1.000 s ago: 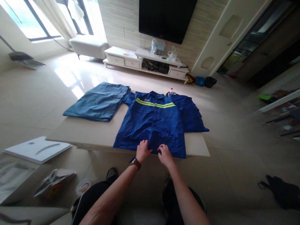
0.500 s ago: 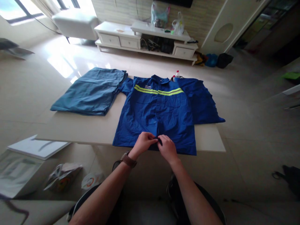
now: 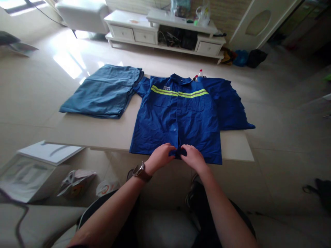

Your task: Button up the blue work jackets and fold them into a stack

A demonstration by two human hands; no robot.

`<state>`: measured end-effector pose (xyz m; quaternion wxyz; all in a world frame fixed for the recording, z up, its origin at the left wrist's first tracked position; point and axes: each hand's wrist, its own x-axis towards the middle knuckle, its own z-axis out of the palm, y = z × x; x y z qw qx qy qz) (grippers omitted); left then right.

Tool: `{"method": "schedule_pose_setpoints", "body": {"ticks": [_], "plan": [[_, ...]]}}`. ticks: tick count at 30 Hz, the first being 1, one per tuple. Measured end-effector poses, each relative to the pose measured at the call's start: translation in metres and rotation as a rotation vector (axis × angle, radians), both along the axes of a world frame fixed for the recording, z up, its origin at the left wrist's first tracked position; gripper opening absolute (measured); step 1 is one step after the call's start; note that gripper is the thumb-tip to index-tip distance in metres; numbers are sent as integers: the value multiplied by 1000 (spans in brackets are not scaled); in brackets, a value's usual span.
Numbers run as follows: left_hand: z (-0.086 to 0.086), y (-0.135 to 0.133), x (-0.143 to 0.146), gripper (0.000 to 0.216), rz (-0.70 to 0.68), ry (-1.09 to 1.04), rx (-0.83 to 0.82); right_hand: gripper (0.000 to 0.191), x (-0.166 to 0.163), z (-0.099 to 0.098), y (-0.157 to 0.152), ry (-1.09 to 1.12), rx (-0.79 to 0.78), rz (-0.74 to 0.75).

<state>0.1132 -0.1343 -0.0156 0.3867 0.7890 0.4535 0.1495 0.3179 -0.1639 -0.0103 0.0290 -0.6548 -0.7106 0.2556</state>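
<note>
A dark blue work jacket (image 3: 160, 127) with a yellow-green reflective stripe lies front up on a low table (image 3: 103, 134), its collar at the far side. Its bottom hem hangs a little over the near edge. My left hand (image 3: 162, 155) pinches the hem just left of the front opening. Right of the opening, my right hand (image 3: 192, 156) grips the other front edge, thumb and fingers closed on the cloth. A button shows on the placket above my hands. A watch with a brown strap (image 3: 141, 172) is on my left wrist.
Folded lighter blue cloth (image 3: 100, 91) lies at the table's left, more dark blue cloth (image 3: 230, 106) at its right. Red-capped bottles (image 3: 200, 73) stand behind the jacket. A white box (image 3: 33, 172) and plastic bags (image 3: 76, 182) sit on the floor at left. A white TV cabinet (image 3: 144, 36) is beyond.
My hands have drawn slightly apart at the hem, the right one moving to the right, and the front opening gapes a little there. The camera view has tilted down slightly.
</note>
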Motion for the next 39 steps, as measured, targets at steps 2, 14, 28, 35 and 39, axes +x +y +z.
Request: {"method": "schedule_pose_setpoints", "body": {"ticks": [2, 14, 28, 35, 39], "plan": [[2, -4, -3, 37, -53, 114, 45, 33, 1, -2, -3, -112, -72, 79], [1, -5, -1, 28, -121, 215, 33, 13, -21, -7, -5, -198, -14, 117], [5, -4, 17, 12, 193, -60, 109, 20, -14, 0, 3, 268, 238, -81], [6, -4, 19, 13, 228, -65, 135, 22, -21, -1, -1, 190, 280, -77], [4, -1, 20, 14, 211, -160, 100, 22, -20, -1, -1, 216, 284, -99]]}}
